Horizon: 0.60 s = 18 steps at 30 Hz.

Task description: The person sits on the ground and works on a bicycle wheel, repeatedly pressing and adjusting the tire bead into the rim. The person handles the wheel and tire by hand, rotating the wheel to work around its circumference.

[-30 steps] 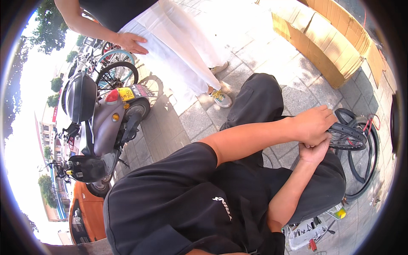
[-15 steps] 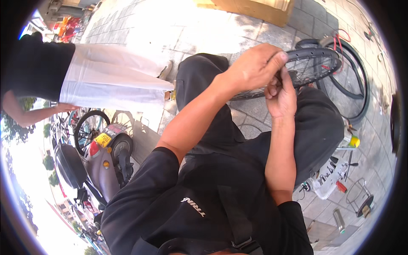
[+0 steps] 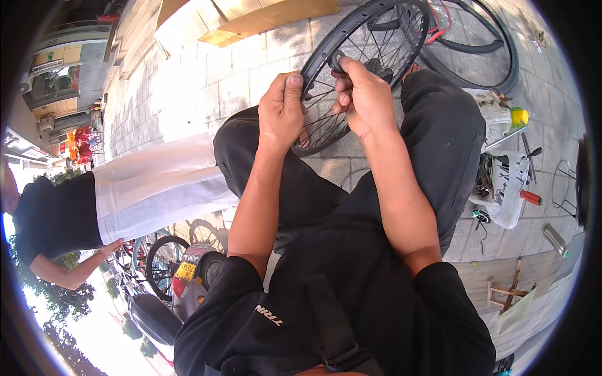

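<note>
A bare bicycle wheel (image 3: 343, 28) with a black rim and thin spokes stands tilted between my knees. My left hand (image 3: 282, 116) is closed on the rim's near left side, thumb on top and fingers curled behind it. Beside it, my right hand (image 3: 369, 100) pinches a small dark round piece (image 3: 337, 60) between thumb and forefinger, against the inner side of the rim by the spokes. Its exact kind is too small to tell. The other right fingers are curled among the spokes. The wheel's dark hub (image 3: 378, 67) lies just beyond my right hand.
A loose tyre (image 3: 511, 62) and red cord (image 3: 439, 31) lie at the far right. Near my right knee are a white tray (image 3: 511, 213) of tools and a red-handled tool (image 3: 531, 197). A cardboard box (image 3: 269, 22) sits ahead. A person in white trousers (image 3: 163, 182) stands left, near a parked scooter (image 3: 188, 294).
My view has turned, so the wheel appears further left and more upright. My hands have moved apart along the rim; the right one now shows the small round piece in its fingers.
</note>
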Each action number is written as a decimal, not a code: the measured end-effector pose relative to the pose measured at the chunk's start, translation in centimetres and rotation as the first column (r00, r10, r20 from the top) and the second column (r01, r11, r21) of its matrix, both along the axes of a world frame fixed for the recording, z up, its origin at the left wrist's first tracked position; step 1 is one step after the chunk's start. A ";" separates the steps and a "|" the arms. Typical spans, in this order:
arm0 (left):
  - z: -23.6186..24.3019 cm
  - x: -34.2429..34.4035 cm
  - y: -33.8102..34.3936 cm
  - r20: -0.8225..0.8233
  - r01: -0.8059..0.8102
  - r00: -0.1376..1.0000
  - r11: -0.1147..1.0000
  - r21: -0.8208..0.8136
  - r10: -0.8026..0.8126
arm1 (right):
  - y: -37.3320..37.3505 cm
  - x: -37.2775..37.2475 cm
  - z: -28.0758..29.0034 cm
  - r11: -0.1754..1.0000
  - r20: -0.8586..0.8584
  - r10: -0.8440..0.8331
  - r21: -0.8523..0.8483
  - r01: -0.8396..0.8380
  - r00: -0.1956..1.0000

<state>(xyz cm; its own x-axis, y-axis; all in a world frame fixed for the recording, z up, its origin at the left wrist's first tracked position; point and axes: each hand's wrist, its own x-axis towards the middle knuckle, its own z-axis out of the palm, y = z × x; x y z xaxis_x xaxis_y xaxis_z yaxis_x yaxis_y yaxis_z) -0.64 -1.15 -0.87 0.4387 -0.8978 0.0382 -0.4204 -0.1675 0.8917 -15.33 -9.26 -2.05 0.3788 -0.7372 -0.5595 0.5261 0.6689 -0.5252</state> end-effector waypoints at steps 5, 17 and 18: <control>-0.2 -0.1 0.5 -0.071 -0.056 0.996 0.997 -0.050 0.052 | -0.8 -0.4 0.2 0.991 -0.050 0.118 -0.055 -0.121 0.992; -0.6 0.4 0.1 -0.166 -0.066 0.985 0.992 -0.105 0.048 | 3.3 1.6 -1.6 0.972 -0.102 0.169 -0.150 -0.183 0.980; -0.2 0.0 0.1 -0.132 -0.079 0.989 0.992 -0.101 0.065 | 3.4 2.0 -1.5 0.979 -0.072 0.147 -0.134 -0.156 0.986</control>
